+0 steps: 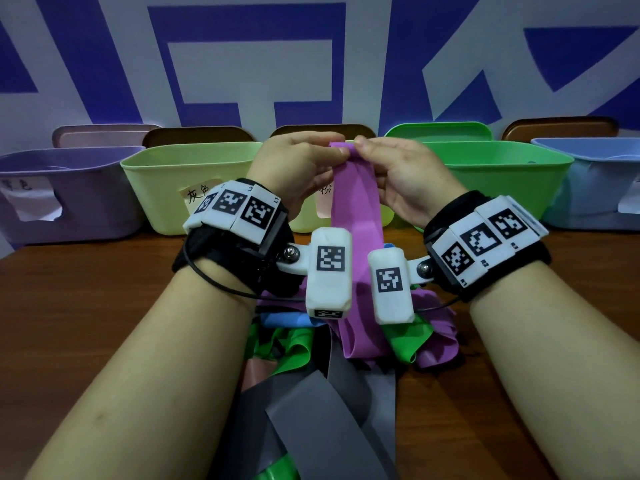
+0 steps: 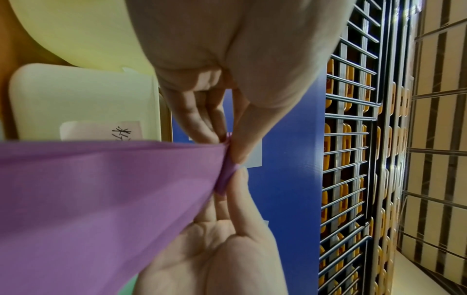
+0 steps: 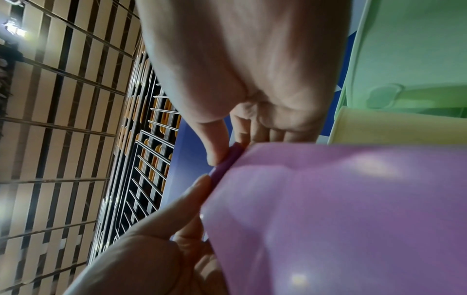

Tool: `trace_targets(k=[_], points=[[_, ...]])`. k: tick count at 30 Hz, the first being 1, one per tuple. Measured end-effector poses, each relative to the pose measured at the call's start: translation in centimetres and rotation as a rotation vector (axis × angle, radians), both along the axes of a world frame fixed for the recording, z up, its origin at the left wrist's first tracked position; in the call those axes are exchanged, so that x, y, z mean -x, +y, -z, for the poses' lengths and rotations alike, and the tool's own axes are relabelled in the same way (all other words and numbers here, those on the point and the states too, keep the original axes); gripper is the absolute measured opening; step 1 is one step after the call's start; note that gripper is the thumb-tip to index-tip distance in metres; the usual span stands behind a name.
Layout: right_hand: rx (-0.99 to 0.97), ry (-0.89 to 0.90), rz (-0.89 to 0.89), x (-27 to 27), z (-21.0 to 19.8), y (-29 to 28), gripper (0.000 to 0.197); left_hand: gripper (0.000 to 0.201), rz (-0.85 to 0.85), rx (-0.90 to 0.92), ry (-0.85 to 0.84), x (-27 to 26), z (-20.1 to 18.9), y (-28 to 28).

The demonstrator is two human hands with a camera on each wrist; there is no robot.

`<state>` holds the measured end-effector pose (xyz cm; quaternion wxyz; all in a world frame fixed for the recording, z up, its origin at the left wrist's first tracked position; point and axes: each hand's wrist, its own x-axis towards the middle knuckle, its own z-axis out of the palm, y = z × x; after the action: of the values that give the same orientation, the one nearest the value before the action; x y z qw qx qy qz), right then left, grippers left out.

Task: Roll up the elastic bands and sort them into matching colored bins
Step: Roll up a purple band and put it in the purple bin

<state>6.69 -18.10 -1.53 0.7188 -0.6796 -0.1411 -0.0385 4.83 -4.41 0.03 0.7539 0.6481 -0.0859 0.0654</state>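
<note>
You sit at a brown wooden table [image 1: 104, 341] in what looks like a staged recording room. Along its far edge stand labelled coloured bins [image 1: 194, 188] against a white wall with large blue lettering [image 1: 242, 64]. A slatted ceiling [image 3: 63, 119] and wire racks [image 2: 353, 139] show overhead.

A brown wooden table [image 1: 86, 306] carries everything. Along its far edge, a white wall with big blue shapes [image 1: 249, 64] stands up. In the wrist views, a metal wire rack [image 2: 353, 159] with orange pieces shows.
</note>
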Motion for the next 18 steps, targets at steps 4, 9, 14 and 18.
trace_targets(k=[4,9,14,18], points=[[-0.066,-0.019,0.015,-0.03,-0.29,-0.04,0.011,0.015,0.015,-0.014,0.004,0.09,-0.03,-0.06],[-0.095,-0.037,0.021,-0.07,-0.35,-0.02,0.014,0.026,0.034,-0.110,0.124,-0.06,-0.02,0.03],[-0.112,-0.038,-0.011,-0.33,-0.23,0.03,0.017,0.015,0.001,-0.060,0.061,-0.07,0.13,-0.03],[-0.153,0.006,-0.037,-0.19,-0.24,0.01,0.011,0.011,0.003,-0.021,0.040,-0.14,0.18,0.15]])
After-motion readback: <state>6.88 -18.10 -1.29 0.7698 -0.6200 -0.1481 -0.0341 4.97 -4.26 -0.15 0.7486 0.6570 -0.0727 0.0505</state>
